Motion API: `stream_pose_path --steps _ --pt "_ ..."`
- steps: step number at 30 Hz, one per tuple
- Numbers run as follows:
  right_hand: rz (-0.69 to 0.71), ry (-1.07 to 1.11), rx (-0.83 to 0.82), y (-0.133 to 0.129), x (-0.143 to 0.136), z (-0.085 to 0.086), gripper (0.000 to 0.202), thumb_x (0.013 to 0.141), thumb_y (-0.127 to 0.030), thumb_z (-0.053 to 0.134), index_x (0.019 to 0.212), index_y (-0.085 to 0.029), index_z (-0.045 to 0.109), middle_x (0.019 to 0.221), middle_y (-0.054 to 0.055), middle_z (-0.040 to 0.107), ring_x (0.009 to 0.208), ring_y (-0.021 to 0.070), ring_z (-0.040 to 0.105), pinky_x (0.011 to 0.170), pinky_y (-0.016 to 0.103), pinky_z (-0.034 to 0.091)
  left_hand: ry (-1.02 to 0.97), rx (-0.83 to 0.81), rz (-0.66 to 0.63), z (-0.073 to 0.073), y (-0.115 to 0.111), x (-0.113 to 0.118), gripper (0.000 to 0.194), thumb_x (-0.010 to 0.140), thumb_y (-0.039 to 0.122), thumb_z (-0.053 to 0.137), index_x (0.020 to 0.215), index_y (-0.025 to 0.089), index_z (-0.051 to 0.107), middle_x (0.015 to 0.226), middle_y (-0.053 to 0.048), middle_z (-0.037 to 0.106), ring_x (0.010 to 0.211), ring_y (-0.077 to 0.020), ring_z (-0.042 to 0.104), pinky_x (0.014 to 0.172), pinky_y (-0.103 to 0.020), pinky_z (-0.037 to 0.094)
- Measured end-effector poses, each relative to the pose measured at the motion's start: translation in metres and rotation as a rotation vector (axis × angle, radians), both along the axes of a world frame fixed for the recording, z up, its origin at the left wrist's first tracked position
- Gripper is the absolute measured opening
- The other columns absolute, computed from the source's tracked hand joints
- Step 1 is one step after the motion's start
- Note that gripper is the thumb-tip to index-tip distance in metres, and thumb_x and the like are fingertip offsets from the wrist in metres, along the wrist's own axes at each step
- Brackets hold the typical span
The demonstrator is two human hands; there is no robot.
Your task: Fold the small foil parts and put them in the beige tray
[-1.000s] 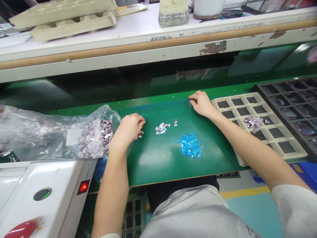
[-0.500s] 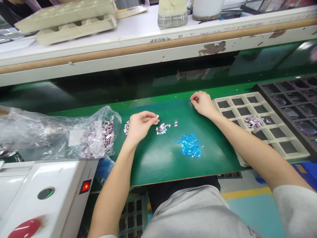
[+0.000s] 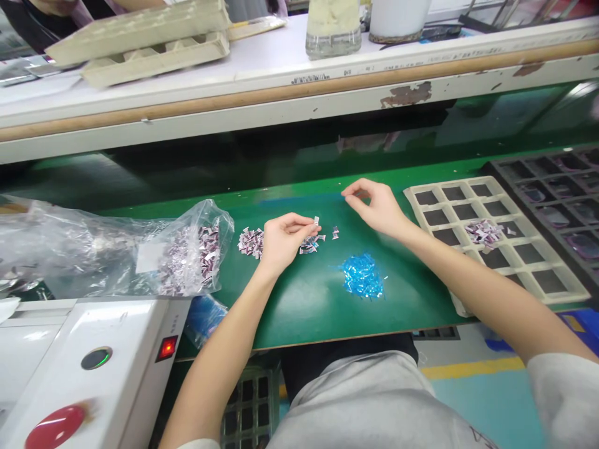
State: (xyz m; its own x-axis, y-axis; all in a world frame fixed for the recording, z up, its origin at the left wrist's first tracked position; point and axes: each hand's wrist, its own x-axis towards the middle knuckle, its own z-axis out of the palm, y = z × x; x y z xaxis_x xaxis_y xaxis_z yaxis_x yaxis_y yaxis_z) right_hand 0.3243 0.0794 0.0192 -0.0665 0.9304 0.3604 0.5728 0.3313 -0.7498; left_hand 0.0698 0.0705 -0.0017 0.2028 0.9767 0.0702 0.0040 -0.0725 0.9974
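Observation:
My left hand [image 3: 286, 240] pinches a small white-and-dark flat piece [image 3: 317, 221] between thumb and fingertips. It is held above a small pile of similar pieces [image 3: 309, 244]. My right hand [image 3: 378, 206] is to the right, its thumb and forefinger curled together at the tips; anything between them is too small to make out. One loose piece [image 3: 335, 233] lies between the hands. Nearer to me is a heap of small shiny blue film strips [image 3: 362, 276]. Left of my left hand lies a larger pile of the small purple-and-white pieces [image 3: 251, 242].
A clear plastic bag [image 3: 187, 255] of such pieces lies on the left, behind a white machine [image 3: 116, 337] with a red button. A cream compartment tray [image 3: 519, 234] holding some pieces and a black tray [image 3: 556, 193] are on the right. A raised white shelf [image 3: 262, 59] crosses the back.
My left hand has moved right with its small piece, showing more of the left pile. My right hand has moved left, closer to my left hand, and its fingers are less bunched.

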Motion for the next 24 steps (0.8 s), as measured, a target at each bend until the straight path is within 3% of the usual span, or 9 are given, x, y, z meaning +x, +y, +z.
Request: stream_pose_path --steps 3,6,20,24 --pt "0.143 0.191 -0.073 -0.017 -0.025 0.006 0.011 0.097 -0.033 0.068 0.099 -0.023 0.074 0.11 0.008 0.083 0.104 0.0276 0.077 0.097 0.047 0.061 -0.021 0.032 -0.001 -0.004 -0.003 0.005 0.031 0.078 0.044 0.094 0.089 0.018 0.082 0.091 -0.01 0.085 0.09 -0.0297 0.085 0.092 -0.045 0.071" --pt "0.194 0.257 -0.122 -0.027 -0.038 0.002 0.01 0.097 -0.033 0.069 0.097 -0.023 0.073 0.105 0.006 0.082 0.097 0.0252 0.077 0.092 0.044 0.062 -0.034 0.066 -0.007 -0.006 -0.005 0.008 0.031 0.078 0.045 0.094 0.087 0.018 0.082 0.094 -0.009 0.085 0.089 -0.0278 0.085 0.093 -0.044 0.071" --pt "0.177 0.174 -0.084 -0.028 -0.043 -0.008 0.009 0.096 -0.03 0.067 0.09 -0.025 0.073 0.097 0.005 0.08 0.092 0.025 0.075 0.093 0.045 0.061 0.009 0.082 -0.05 -0.008 -0.008 0.011 0.025 0.079 0.042 0.092 0.085 0.02 0.082 0.095 -0.008 0.084 0.084 -0.025 0.082 0.093 -0.045 0.07" --pt "0.176 0.207 -0.098 -0.026 -0.041 -0.012 0.01 0.097 -0.031 0.067 0.099 -0.025 0.075 0.103 0.006 0.081 0.094 0.0252 0.076 0.093 0.045 0.063 -0.007 0.078 -0.064 -0.008 -0.007 0.011 0.022 0.079 0.039 0.092 0.084 0.02 0.082 0.094 -0.007 0.085 0.084 -0.0248 0.082 0.092 -0.044 0.07"
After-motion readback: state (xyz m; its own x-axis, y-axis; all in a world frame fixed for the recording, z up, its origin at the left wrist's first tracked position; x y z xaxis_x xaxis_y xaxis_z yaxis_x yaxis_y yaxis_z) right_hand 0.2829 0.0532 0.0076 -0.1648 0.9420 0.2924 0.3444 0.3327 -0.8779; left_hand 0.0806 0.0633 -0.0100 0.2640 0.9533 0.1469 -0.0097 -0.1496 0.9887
